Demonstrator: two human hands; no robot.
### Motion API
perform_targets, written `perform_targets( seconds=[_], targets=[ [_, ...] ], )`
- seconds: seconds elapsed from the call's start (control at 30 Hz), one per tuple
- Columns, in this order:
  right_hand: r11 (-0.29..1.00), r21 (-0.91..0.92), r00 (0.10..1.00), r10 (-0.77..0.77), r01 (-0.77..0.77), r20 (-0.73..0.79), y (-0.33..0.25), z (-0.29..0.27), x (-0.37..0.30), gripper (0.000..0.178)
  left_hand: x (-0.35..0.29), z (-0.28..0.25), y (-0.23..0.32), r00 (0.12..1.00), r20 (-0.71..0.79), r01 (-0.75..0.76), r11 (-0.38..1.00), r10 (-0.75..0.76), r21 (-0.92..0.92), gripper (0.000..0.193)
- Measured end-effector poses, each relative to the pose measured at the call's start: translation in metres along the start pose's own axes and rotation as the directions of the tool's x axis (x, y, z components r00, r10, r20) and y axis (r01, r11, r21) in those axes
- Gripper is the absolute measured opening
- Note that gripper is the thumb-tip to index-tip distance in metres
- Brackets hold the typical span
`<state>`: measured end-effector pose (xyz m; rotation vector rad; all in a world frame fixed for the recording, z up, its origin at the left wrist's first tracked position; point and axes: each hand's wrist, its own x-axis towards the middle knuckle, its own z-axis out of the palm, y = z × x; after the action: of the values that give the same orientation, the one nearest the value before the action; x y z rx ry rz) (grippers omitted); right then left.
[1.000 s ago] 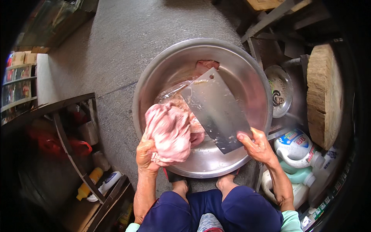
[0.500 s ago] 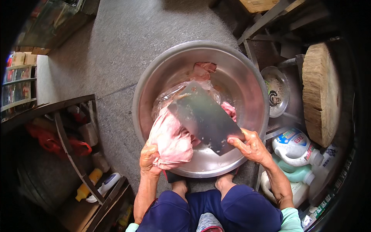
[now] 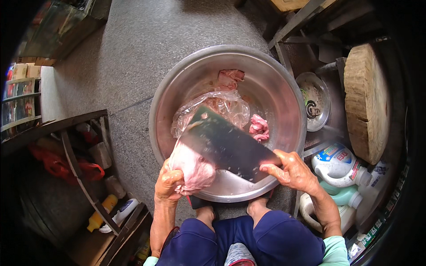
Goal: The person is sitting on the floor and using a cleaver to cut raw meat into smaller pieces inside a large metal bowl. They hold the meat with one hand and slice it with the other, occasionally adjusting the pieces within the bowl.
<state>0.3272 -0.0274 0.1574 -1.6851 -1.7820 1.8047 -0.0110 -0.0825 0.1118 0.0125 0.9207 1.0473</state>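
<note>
My left hand (image 3: 170,181) is closed on a large pale pink piece of raw meat (image 3: 193,169) at the near left rim of a wide metal basin (image 3: 284,84). In my right hand (image 3: 290,170) is a dark, broad-bladed cleaver (image 3: 226,141), gripped at its near right end. Its blade slants across the basin and covers part of the meat. Inside the basin lie a crumpled clear plastic bag (image 3: 237,106), a reddish meat piece (image 3: 230,79) at the far side, and a small pink scrap (image 3: 258,127) right of the blade.
To the right stand a round wooden chopping block (image 3: 366,104) on edge, a clear bowl (image 3: 317,99) and several plastic jugs (image 3: 339,166). A wooden shelf (image 3: 82,173) with bottles and a red bag is at the left. Grey floor (image 3: 146,48) stretches beyond the basin.
The cleaver has moved slightly left and nearer, now covering more of the meat. The pink scrap and plastic bag show more. My left hand has shifted a little left and still holds the meat.
</note>
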Motion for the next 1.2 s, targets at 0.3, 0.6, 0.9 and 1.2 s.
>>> perform_targets(
  seconds=[0.3, 0.6, 0.9, 1.2],
  targets=[
    [0.936, 0.325, 0.982, 0.17, -0.135, -0.084, 0.024, 0.018, 0.007, 0.036, -0.002, -0.038, -0.03, 0.976, 0.18, -0.039, 0.907, 0.125, -0.418, 0.069],
    [0.918, 0.383, 0.993, 0.116, -0.1, -0.018, 0.038, 0.057, 0.001, 0.035, -0.006, -0.032, -0.024, 0.995, 0.018, -0.081, 0.883, 0.101, -0.462, 0.058],
    [0.942, 0.281, 0.943, 0.25, -0.184, -0.218, 0.033, 0.017, -0.001, 0.035, -0.006, 0.068, 0.025, 0.98, -0.17, -0.056, 0.96, 0.106, 0.275, 0.044],
    [0.986, 0.158, 0.979, -0.024, 0.057, -0.203, 0.0, -0.009, 0.01, 0.031, 0.018, 0.059, 0.027, 0.699, 0.673, -0.585, -0.349, 0.242, 0.732, 0.032]
  ],
)
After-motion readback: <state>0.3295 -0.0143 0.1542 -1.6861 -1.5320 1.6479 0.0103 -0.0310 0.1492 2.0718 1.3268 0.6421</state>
